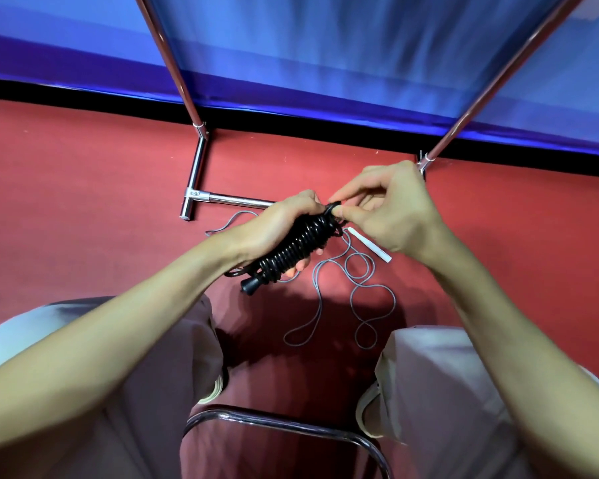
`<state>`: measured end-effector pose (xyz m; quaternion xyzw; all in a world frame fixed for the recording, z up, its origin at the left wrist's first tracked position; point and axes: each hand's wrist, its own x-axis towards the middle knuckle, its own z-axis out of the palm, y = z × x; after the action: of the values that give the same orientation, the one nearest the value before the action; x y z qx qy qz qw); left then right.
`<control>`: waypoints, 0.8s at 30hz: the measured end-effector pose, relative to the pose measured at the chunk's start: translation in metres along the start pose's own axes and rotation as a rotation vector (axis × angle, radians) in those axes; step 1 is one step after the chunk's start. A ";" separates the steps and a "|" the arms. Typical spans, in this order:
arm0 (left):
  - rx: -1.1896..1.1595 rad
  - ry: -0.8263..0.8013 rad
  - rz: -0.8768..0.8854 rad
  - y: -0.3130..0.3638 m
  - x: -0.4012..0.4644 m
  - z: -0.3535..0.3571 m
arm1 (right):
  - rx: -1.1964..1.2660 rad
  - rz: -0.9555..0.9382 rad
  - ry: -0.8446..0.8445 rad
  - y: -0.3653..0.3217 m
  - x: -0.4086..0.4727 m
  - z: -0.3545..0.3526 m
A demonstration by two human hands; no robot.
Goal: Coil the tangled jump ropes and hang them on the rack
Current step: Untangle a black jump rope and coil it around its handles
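A chair frame (pixel 284 426) curves between the person's knees at the bottom. Above it, a loose grey rope (pixel 357 288) with a white handle (pixel 370 245) lies looped on the red floor (pixel 83 202). The left hand (pixel 277 226) grips a black rope (pixel 298 247) wound tight into a bundle, while the right hand (pixel 391 209) pinches the bundle's top end between thumb and fingertips. Beyond stands the metal rack (pixel 196 174) before a blue wall (pixel 325 46).
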<state>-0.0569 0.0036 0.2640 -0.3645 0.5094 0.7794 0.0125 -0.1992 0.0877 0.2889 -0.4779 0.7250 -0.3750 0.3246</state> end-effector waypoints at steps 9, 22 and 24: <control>0.583 0.150 0.328 0.007 -0.010 -0.001 | 0.022 -0.017 0.251 -0.003 0.002 0.009; 1.054 0.194 0.514 0.001 -0.011 -0.012 | 0.353 0.101 -0.068 -0.005 0.005 -0.006; 0.998 0.159 0.508 0.003 -0.014 -0.012 | 0.413 0.107 -0.125 -0.004 0.003 -0.011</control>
<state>-0.0412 -0.0026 0.2724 -0.2381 0.8873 0.3928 -0.0429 -0.2079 0.0864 0.2978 -0.3844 0.6357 -0.4674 0.4793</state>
